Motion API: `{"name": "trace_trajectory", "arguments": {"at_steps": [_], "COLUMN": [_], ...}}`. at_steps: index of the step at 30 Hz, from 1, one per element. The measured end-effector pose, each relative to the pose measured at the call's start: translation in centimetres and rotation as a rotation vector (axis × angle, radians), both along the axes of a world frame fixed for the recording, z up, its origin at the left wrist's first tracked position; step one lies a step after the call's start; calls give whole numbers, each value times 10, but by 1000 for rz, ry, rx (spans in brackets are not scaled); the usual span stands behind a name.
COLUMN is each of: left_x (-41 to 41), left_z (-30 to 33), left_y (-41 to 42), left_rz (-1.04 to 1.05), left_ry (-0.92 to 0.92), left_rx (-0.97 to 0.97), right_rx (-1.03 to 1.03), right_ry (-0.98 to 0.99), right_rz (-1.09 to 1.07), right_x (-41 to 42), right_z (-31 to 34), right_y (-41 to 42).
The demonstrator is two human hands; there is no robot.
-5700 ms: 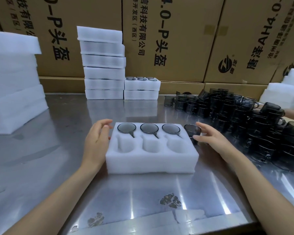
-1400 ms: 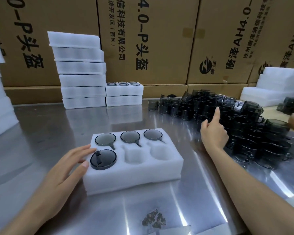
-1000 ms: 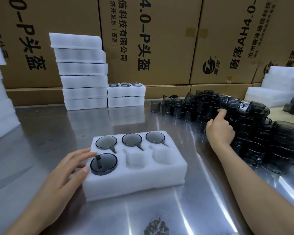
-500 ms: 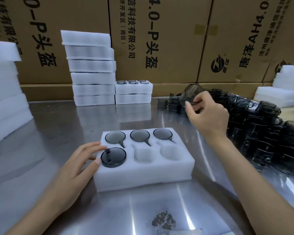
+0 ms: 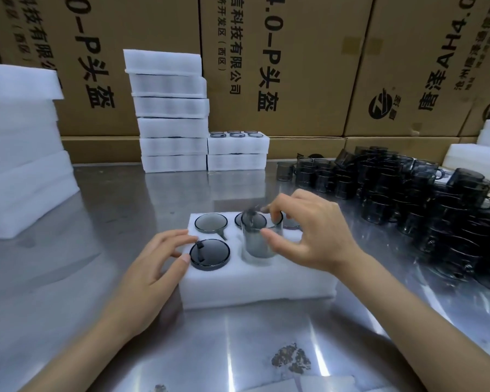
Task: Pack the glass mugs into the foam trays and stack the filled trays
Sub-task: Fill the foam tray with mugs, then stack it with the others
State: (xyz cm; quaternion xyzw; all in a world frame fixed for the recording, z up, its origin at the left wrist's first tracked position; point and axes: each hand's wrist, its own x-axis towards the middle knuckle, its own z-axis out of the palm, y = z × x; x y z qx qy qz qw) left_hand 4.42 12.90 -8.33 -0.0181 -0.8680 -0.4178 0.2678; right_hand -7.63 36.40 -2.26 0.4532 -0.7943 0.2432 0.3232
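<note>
A white foam tray (image 5: 255,281) lies on the steel table in front of me. Its back row holds smoky glass mugs (image 5: 210,222), and one more mug (image 5: 209,254) sits in the front left pocket. My right hand (image 5: 311,236) grips another smoky glass mug (image 5: 258,239) by its rim, partly sunk into the front middle pocket. My left hand (image 5: 156,264) rests with straight fingers on the tray's left edge. A large heap of loose mugs (image 5: 425,205) covers the table to the right.
Stacks of foam trays (image 5: 171,114) stand at the back, with a lower filled stack (image 5: 236,149) beside them. More foam (image 5: 20,137) is piled at the left and at the far right (image 5: 475,154). Cardboard boxes (image 5: 283,66) wall the back.
My right hand picked a mug from the heap, carried it left and lowered it into the front middle pocket. My left hand stayed on the tray's left edge.
</note>
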Motion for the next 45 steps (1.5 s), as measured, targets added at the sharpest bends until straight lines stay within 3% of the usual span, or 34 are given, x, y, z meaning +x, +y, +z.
{"name": "trace_trajectory", "arguments": {"at_steps": [7, 12, 21, 30, 40, 45], "left_x": [0, 1, 1, -16, -9, -5], "left_z": [2, 9, 18, 20, 20, 22], "left_y": [2, 6, 38, 41, 41, 41], "left_rz": [6, 48, -9, -1, -41, -46], "left_ry": [4, 46, 221, 212, 322, 299], "left_rx": [-22, -137, -470, -286, -499, -631], "right_rx": [56, -73, -14, 57, 80, 71], "right_ry": [-151, -267, -257, -266, -348, -280], "right_rz": [112, 151, 109, 72, 17, 75], "right_x": [5, 6, 10, 14, 16, 24], "right_z": [-4, -6, -5, -12, -12, -15], "right_y": [-1, 1, -1, -8, -3, 9]}}
